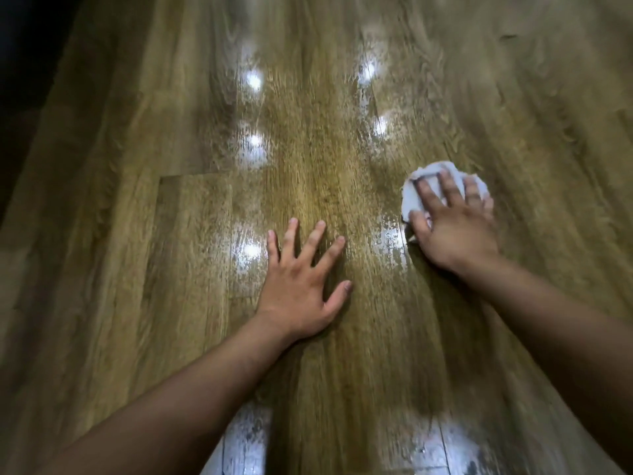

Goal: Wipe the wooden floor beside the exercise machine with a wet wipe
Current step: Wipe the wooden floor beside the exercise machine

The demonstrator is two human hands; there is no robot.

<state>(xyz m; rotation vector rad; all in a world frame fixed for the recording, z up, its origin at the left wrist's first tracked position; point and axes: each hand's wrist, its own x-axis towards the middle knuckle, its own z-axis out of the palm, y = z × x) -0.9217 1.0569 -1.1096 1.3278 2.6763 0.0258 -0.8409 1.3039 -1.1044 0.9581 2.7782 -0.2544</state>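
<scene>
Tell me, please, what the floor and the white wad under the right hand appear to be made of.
Floor: wood or wood-look laminate planks, judging by grain and seams; glossy, mirroring light spots. Wad: soft white tissue or nonwoven wipe, crumpled in folds beneath the right hand; which, I cannot tell.

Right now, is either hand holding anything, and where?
Neither grips. The right hand presses flat on top of the wipe; the left hand lies bare on the floor.
</scene>
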